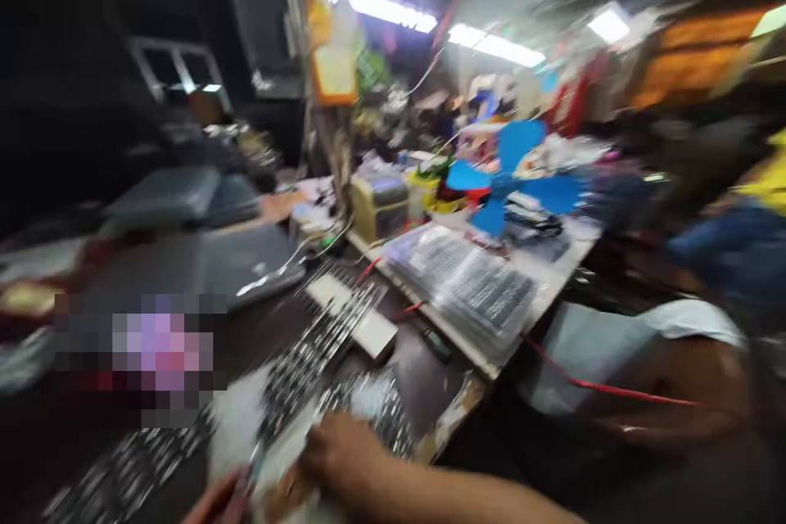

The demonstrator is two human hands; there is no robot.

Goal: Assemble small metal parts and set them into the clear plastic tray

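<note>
Black-and-silver patterned strip (288, 393) lies between the left hand (218, 505) and right hand (344, 457).

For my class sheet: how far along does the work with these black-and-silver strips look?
The blur limits this. Seemingly done: a clear-wrapped stack of similar strips lies on the raised white board. In hand: the left hand and right hand are at a white sheet. Left: loose strips lie across the dark bench.
</note>
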